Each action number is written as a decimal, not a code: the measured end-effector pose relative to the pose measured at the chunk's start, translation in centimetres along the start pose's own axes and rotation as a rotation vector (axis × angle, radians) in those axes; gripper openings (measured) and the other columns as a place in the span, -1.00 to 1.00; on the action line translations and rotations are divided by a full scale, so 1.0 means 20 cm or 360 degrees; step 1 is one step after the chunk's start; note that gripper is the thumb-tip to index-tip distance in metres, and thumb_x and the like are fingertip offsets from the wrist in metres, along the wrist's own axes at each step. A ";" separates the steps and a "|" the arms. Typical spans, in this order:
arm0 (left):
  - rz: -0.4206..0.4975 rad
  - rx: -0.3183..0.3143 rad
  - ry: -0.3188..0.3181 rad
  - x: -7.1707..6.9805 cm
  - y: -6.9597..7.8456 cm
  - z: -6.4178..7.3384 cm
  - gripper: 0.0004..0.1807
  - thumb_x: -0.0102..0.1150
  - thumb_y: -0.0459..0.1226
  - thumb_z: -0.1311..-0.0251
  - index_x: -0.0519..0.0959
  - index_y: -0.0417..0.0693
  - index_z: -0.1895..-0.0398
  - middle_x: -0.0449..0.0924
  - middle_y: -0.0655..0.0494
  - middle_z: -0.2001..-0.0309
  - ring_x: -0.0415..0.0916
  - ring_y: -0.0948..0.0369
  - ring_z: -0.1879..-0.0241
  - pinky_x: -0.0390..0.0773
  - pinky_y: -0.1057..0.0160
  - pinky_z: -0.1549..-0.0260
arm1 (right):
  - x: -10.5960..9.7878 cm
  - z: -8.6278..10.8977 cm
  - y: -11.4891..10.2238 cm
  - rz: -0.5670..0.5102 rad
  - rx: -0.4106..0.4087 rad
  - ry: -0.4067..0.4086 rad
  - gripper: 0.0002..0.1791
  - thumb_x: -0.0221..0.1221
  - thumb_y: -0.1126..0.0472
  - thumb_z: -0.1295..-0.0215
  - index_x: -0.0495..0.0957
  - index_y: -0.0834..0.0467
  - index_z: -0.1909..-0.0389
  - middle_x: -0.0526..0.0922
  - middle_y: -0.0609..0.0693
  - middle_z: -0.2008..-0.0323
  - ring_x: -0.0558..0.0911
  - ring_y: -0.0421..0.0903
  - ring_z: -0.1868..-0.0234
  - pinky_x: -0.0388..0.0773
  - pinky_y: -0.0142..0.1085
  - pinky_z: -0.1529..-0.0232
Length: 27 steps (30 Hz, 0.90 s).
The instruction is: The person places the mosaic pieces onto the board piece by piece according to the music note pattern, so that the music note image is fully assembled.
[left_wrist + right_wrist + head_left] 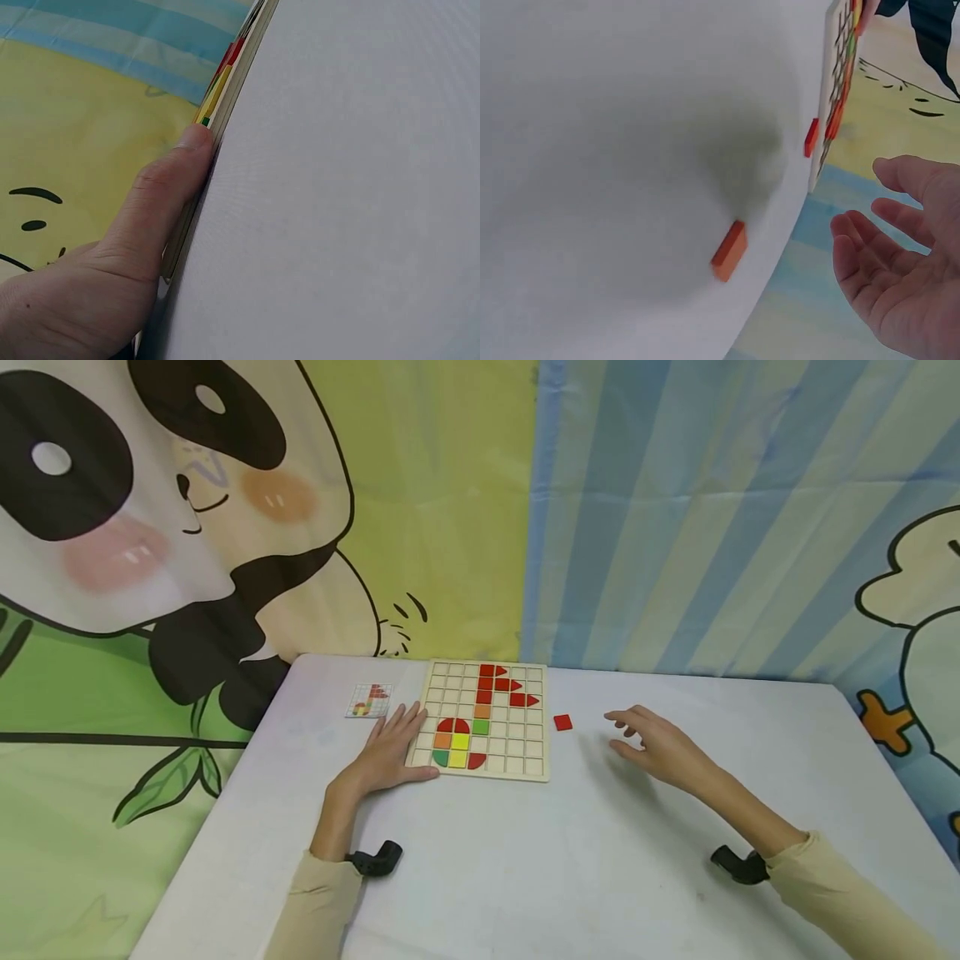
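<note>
My left hand [382,756] rests at the left edge of a pale wooden grid board [517,727], fingers spread along its side and the thumb at its front edge. Red, orange, yellow and green tiles sit in the board's cells, some square, some triangular or quarter-round. Over the white table, right of the board, my right hand [660,747] hovers with loosely bent fingers and nothing between them. A loose red square tile [562,722] lies just off the board's right edge. Below the right hand in the right wrist view is an orange-red tile [730,251], hidden in the head view.
A small pattern card [369,701] lies left of the board on the white table [487,860]. Behind the table hangs a printed curtain [675,510] with a panda and stripes. Black wrist cameras [378,858] sit on both forearms.
</note>
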State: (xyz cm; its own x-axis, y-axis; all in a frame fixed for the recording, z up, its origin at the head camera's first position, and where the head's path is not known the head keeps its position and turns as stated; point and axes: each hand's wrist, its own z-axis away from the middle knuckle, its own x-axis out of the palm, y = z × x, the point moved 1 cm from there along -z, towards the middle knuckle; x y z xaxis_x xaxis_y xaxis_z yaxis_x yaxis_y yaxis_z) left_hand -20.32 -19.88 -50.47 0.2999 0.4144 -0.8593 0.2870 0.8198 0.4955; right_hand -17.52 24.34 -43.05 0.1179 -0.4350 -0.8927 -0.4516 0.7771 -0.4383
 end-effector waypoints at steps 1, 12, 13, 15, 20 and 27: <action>0.0000 0.0000 0.0002 0.00 0.00 0.00 0.23 0.41 0.25 -0.11 -0.01 -0.08 -0.68 -0.18 -0.07 -0.70 -0.35 -0.12 -0.69 -0.36 -0.26 -0.59 | 0.00 0.01 0.01 0.0008 -0.0001 0.0000 -0.55 0.34 0.34 -0.32 0.57 0.32 -0.21 0.68 0.20 0.04 0.71 0.13 0.07 0.72 -0.12 0.20; -0.0002 0.0010 0.0006 0.00 0.00 0.00 0.23 0.41 0.24 -0.12 -0.02 -0.08 -0.69 -0.18 -0.08 -0.70 -0.34 -0.12 -0.68 -0.35 -0.26 -0.59 | 0.00 0.12 0.16 0.0103 -0.0018 0.0039 -0.56 0.39 0.34 -0.26 0.62 0.33 -0.15 0.67 0.19 0.07 0.68 0.14 0.10 0.65 -0.18 0.27; -0.0006 0.0013 0.0009 0.00 0.00 0.00 0.23 0.40 0.24 -0.12 -0.02 -0.07 -0.69 -0.17 -0.08 -0.70 -0.34 -0.12 -0.68 -0.35 -0.26 -0.59 | 0.00 0.13 0.17 0.0108 -0.0014 0.0040 -0.57 0.39 0.33 -0.25 0.62 0.33 -0.14 0.67 0.20 0.07 0.68 0.14 0.10 0.66 -0.14 0.24; -0.0007 0.0017 0.0015 0.00 0.00 0.00 0.22 0.40 0.24 -0.13 -0.02 -0.07 -0.69 -0.17 -0.08 -0.70 -0.33 -0.12 -0.68 -0.35 -0.26 -0.59 | 0.01 0.13 0.18 0.0124 -0.0008 0.0042 -0.57 0.41 0.32 -0.24 0.63 0.33 -0.13 0.67 0.21 0.07 0.68 0.14 0.10 0.68 -0.08 0.20; -0.0005 0.0019 0.0017 0.00 -0.01 0.01 0.22 0.40 0.24 -0.13 -0.02 -0.07 -0.69 -0.17 -0.08 -0.70 -0.34 -0.12 -0.69 -0.35 -0.26 -0.59 | 0.02 0.15 0.20 0.0155 -0.0023 0.0052 -0.57 0.44 0.31 -0.21 0.65 0.34 -0.09 0.68 0.20 0.10 0.67 0.13 0.13 0.68 -0.03 0.18; -0.0002 0.0020 0.0018 0.00 0.00 0.00 0.23 0.41 0.25 -0.11 -0.01 -0.08 -0.68 -0.17 -0.08 -0.70 -0.33 -0.12 -0.69 -0.34 -0.25 -0.59 | 0.03 0.19 0.22 0.0162 -0.0069 0.0104 -0.59 0.43 0.35 -0.19 0.66 0.33 -0.07 0.69 0.18 0.10 0.67 0.15 0.09 0.67 0.01 0.14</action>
State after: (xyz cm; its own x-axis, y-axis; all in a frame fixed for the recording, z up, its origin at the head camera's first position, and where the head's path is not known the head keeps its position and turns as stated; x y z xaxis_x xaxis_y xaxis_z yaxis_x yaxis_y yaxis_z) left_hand -20.22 -19.88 -50.43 0.2895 0.4180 -0.8611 0.2989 0.8151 0.4962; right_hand -16.12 29.13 -45.93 0.0121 -0.3847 -0.9230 -0.4961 0.7991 -0.3396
